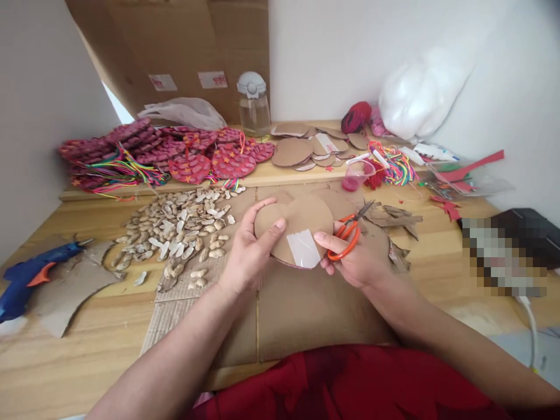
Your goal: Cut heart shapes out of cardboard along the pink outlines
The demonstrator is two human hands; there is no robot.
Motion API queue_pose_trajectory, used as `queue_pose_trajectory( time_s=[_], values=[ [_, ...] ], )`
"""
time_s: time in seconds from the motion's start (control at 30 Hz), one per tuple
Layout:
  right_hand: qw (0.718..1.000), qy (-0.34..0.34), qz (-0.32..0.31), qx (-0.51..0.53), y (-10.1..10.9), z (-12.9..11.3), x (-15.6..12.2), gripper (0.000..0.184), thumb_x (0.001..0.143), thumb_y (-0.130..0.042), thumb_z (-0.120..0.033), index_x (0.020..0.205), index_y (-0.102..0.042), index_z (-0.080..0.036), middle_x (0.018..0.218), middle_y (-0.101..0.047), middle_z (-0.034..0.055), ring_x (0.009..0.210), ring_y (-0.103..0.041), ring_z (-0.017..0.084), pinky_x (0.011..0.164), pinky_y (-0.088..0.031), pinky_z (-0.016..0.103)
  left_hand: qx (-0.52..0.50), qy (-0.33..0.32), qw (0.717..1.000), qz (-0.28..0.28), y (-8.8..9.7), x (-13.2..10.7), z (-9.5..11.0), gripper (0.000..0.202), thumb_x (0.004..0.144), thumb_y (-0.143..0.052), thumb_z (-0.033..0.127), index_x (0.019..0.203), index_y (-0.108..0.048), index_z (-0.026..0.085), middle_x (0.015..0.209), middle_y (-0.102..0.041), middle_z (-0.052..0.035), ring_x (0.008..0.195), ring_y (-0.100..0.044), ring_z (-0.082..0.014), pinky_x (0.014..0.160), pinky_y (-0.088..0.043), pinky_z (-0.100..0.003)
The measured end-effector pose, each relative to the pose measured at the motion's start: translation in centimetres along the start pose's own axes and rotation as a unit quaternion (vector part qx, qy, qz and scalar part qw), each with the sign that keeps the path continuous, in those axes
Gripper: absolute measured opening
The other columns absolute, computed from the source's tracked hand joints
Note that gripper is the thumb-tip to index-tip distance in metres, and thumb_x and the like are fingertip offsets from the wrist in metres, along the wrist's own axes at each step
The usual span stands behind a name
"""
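Tabletop (87, 350): L hand (249, 256) pinches cardboard (301, 219), R hand (355, 263) grips scissors (345, 236).

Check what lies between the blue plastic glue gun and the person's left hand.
Head view: a jagged brown cardboard offcut beside the blue plastic glue gun, then a scatter of pale peanut shells reaching nearly to the left hand.

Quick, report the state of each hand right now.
Left hand: closed on the cardboard cutout, gripping its left edge.
Right hand: closed, holding the scissors beside the cutout.
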State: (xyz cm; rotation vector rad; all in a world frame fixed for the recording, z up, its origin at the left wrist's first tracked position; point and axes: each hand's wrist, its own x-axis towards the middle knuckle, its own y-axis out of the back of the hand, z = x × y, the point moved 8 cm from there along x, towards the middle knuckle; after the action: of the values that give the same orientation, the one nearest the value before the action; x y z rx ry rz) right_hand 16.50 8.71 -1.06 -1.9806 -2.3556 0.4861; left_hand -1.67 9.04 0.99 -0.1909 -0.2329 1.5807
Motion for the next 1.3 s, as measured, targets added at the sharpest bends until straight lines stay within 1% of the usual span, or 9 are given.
queue_pose_trajectory(
  time_s=[0.17,0.4,0.5,0.6,0.7,0.83,0.97,1.17,1.3],
  values=[
    [0.997,-0.076,0.009,0.012,-0.5,0.6,-0.2,0.038,0.063,-0.086,-0.041,0.068,-0.057,-0.017,0.051,-0.059,-0.005,0.036,-0.055,0.009,0.026,-0.037,0.015,-0.033,0.095,0.995,0.019,0.2,0.3,-1.3,0.059,0.07,-0.083,0.03,0.122,-0.057,0.022,0.097,-0.068,-0.0035,0.072,-0.063,-0.0157,0.058,-0.051,-0.024],
    [0.998,-0.035,0.0,-0.056,-0.5,-0.1,-0.2,0.035,0.07,-0.079,-0.045,0.073,-0.055,-0.019,0.056,-0.059,-0.0043,0.04,-0.055,0.01,0.029,-0.039,0.018,-0.038,0.088,0.995,0.003,0.3,0.7,-1.1,0.057,0.069,-0.085,0.027,0.119,-0.057,0.021,0.099,-0.067,-0.0027,0.079,-0.063,-0.0151,0.065,-0.052,-0.024],
    [0.983,0.035,0.0,-0.182,-0.5,-1.9,-0.6,0.031,0.079,-0.071,-0.044,0.074,-0.051,-0.021,0.057,-0.056,-0.0038,0.045,-0.055,0.012,0.037,-0.04,0.022,0.001,0.043,0.999,-0.032,0.6,1.1,-0.5,0.05,0.072,-0.084,0.027,0.115,-0.059,0.023,0.103,-0.066,-0.0015,0.084,-0.061,-0.0144,0.07,-0.05,-0.023],
    [0.92,0.148,0.031,-0.361,-0.7,-4.1,-1.6,0.036,0.083,-0.067,-0.04,0.065,-0.042,-0.023,0.055,-0.051,-0.0031,0.052,-0.051,0.013,0.049,-0.04,0.026,0.061,-0.043,0.996,-0.046,1.0,1.4,0.8,0.038,0.075,-0.083,0.025,0.107,-0.063,0.024,0.098,-0.065,-0.0002,0.082,-0.059,-0.0131,0.071,-0.047,-0.022],
    [0.892,0.207,0.04,-0.399,-0.8,-4.5,-2.2,0.032,0.087,-0.063,-0.039,0.07,-0.04,-0.024,0.058,-0.051,-0.0029,0.054,-0.047,0.014,0.053,-0.038,0.028,0.123,-0.118,0.985,-0.019,1.5,1.2,2.1,0.027,0.078,-0.081,0.026,0.102,-0.066,0.023,0.093,-0.067,-0.0006,0.084,-0.062,-0.0149,0.073,-0.047,-0.024],
    [0.905,0.211,0.04,-0.368,-0.9,-5.0,-2.4,0.027,0.088,-0.061,-0.04,0.075,-0.043,-0.025,0.059,-0.053,-0.0019,0.055,-0.048,0.016,0.055,-0.04,0.028,0.232,-0.214,0.948,0.03,1.7,0.2,3.9,0.025,0.083,-0.077,0.026,0.108,-0.075,0.026,0.107,-0.074,-0.0041,0.096,-0.066,-0.0204,0.092,-0.049,-0.035],
    [0.919,0.2,0.038,-0.338,-1.6,-6.6,-3.2,0.031,0.083,-0.067,-0.038,0.071,-0.042,-0.025,0.054,-0.048,-0.0014,0.052,-0.045,0.015,0.052,-0.039,0.028,0.289,-0.308,0.906,0.028,1.1,-0.9,5.6,0.018,0.084,-0.075,0.021,0.099,-0.078,0.031,0.099,-0.077,-0.0012,0.097,-0.067,-0.02,0.096,-0.049,-0.037],
    [0.967,0.136,-0.01,-0.214,-0.4,-4.2,-2.0,0.027,0.086,-0.069,-0.046,0.077,-0.056,-0.025,0.061,-0.064,0.0013,0.055,-0.061,0.019,0.049,-0.048,0.03,0.13,-0.199,0.971,0.0,0.9,-0.4,4.0,0.045,0.081,-0.079,0.023,0.123,-0.066,0.027,0.121,-0.07,-0.0063,0.11,-0.066,-0.0216,0.096,-0.052,-0.035],
    [0.994,0.093,-0.001,-0.063,1.0,-2.6,-0.4,0.032,0.081,-0.077,-0.041,0.069,-0.056,-0.021,0.054,-0.061,-0.0024,0.046,-0.059,0.015,0.041,-0.046,0.025,-0.026,-0.123,0.987,-0.098,-1.0,-0.4,3.0,0.063,0.083,-0.077,0.023,0.14,-0.051,0.028,0.132,-0.066,-0.0099,0.12,-0.062,-0.0229,0.099,-0.051,-0.036]
  ],
)
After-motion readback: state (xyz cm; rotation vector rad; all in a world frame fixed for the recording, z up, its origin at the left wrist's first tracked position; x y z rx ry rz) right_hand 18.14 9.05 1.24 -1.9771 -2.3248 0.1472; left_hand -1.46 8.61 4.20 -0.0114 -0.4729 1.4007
